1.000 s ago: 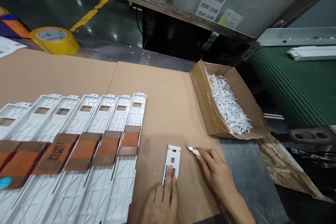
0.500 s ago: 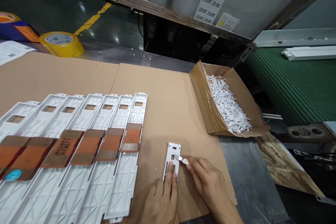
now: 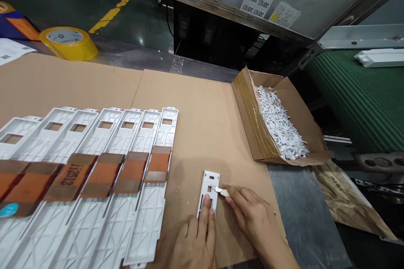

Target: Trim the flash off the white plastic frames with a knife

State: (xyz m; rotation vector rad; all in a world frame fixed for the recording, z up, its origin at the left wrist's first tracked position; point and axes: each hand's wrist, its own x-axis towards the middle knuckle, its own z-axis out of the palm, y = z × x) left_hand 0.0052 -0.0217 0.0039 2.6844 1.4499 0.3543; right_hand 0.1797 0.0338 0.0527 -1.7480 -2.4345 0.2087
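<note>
Tight pinch: right hand (image 3: pixel 252 214) holds a small knife (image 3: pixel 222 192) at a hole (image 3: pixel 209 189) in a white plate (image 3: pixel 211 178).
Left hand (image 3: pixel 194 243) presses the plate flat, fingers open; knife stays there, as before.

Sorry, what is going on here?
A person's left hand pins a small white plastic plate on a cardboard sheet while the right hand holds a knife with its blade at the plate's opening. A row of longer white plastic panels lies to the left, a cardboard box of white scraps to the right.
</note>
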